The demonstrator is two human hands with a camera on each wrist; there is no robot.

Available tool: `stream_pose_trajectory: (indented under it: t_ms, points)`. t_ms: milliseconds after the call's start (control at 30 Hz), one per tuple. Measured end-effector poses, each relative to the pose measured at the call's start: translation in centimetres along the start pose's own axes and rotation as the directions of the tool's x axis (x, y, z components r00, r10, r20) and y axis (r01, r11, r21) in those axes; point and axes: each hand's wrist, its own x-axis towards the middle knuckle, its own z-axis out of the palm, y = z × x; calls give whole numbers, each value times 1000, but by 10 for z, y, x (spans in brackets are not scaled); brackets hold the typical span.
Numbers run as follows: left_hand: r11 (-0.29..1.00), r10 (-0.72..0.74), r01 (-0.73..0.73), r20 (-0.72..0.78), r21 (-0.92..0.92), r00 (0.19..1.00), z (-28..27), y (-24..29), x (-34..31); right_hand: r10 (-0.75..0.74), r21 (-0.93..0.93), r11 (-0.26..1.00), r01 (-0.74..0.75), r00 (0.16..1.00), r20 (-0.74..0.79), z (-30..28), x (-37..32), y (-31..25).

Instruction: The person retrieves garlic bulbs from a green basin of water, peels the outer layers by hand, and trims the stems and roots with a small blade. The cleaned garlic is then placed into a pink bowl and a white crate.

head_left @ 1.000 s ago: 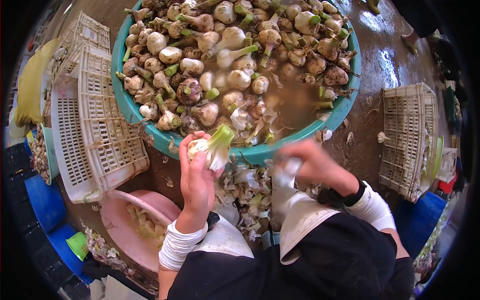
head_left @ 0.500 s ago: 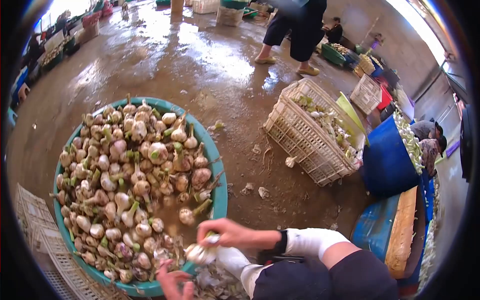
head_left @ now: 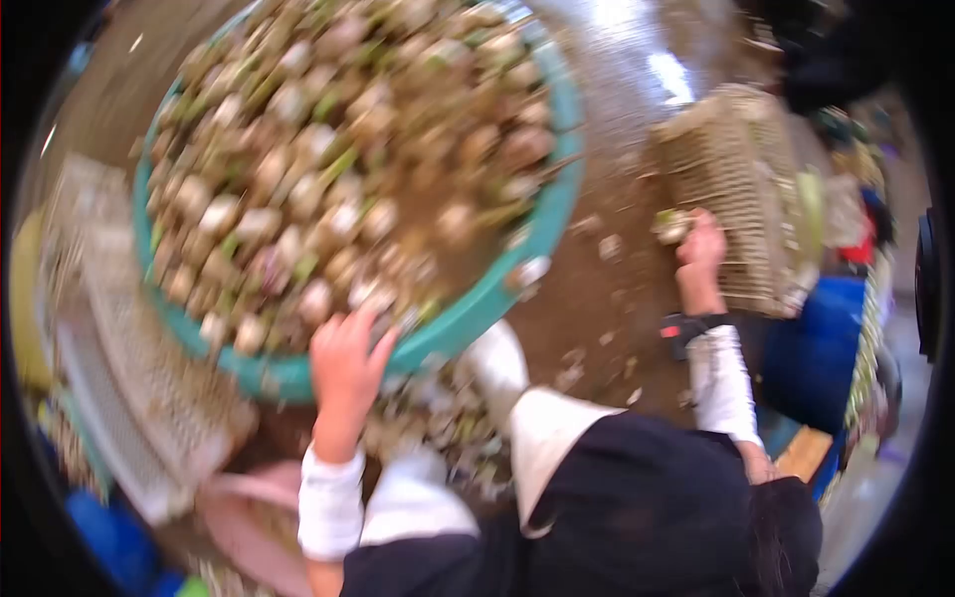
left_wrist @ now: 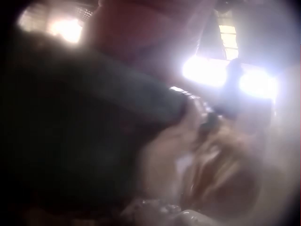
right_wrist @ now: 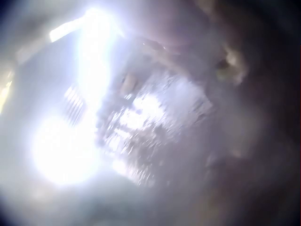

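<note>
In the head view, my left hand [head_left: 345,360] reaches over the near rim of a large teal tub [head_left: 567,204], thumb spread from the fingers. Its fingertips are right at the heaped garlic bulbs [head_left: 261,221], which sit in brown water. The left wrist view is blurred, with pale, wet shapes low down. Out to the right, my right hand [head_left: 703,251] holds a garlic bulb [head_left: 672,227] with a greenish end at its fingertips, close beside a slatted crate [head_left: 741,189]. Glare and blur fill the right wrist view.
Pale crates [head_left: 129,328] stand left of the tub, with a pink basin [head_left: 254,542] in front of them. Peel scraps [head_left: 438,423] lie between my legs. A blue barrel [head_left: 818,333] stands beyond the right crate. The brown floor [head_left: 597,298] is wet.
The bulb with the green stem passed from my left hand to my right, which then swung right toward the crate. My left hand moved onto the tub's rim. The head view turned away and back.
</note>
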Motion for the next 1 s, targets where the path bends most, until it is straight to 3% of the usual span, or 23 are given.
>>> stream_pose_trajectory:
  t_ms: [33,100,167,233,300,367,400,467,500,567,633,667,700,767,800,833,900,967,1000]
  points:
    - [999,-39,39,17,15,999,0,0,0,79,-161,986,-40,966,245,8,-15,-10]
    - [987,-69,83,104,-135,992,0,-5,0,89,-276,958,83,827,555,71,-81,-44]
    - [980,-25,44,99,-194,995,5,-9,-3,-33,-244,841,483,497,867,124,-145,-66]
    - [977,-51,72,105,-203,993,2,-7,-2,-92,59,680,731,5,996,166,-176,-65]
    - [894,-98,159,162,-420,982,-4,-8,-3,-64,141,595,791,-128,990,199,-215,-54]
    - [850,-103,178,174,-496,979,-15,-4,-4,176,31,380,925,-105,979,221,-244,-44]
    - [801,-104,213,221,-559,970,-21,-2,-7,175,31,381,924,-105,979,227,-253,-39]
    - [672,-42,302,373,-676,927,-37,9,-16,382,-9,260,965,-94,920,231,-263,-25]
    - [670,-44,303,371,-678,928,-36,13,-22,383,-6,259,966,-97,919,229,-261,-18]
    - [620,215,201,410,-759,886,-32,22,-39,445,117,362,925,-282,850,223,-257,-9]
    - [744,393,-5,432,-668,811,-29,21,-55,410,106,343,933,-251,877,214,-252,-20]
    - [786,397,-79,402,-614,825,-38,23,-57,309,99,462,881,-264,914,208,-247,-30]
    - [786,393,-73,404,-614,826,-40,20,-58,206,101,572,814,-261,943,202,-246,-41]
    - [727,139,6,156,-686,978,-46,8,-50,291,45,658,752,-309,905,187,-258,-67]
    - [695,-1,47,65,-718,998,-50,3,-39,322,85,715,694,-435,841,177,-261,-63]
    - [839,-42,-8,-80,-544,996,-49,-5,-28,343,117,765,633,-554,758,171,-268,-57]
    - [993,-97,91,-74,-72,993,-49,-6,-14,348,131,689,713,-483,803,181,-272,-65]
    - [991,-132,133,-64,16,989,-29,-13,-8,142,176,549,817,-299,944,213,-265,-59]
    - [980,-160,165,-55,107,986,-23,-14,-4,171,159,425,891,-251,953,229,-264,-50]
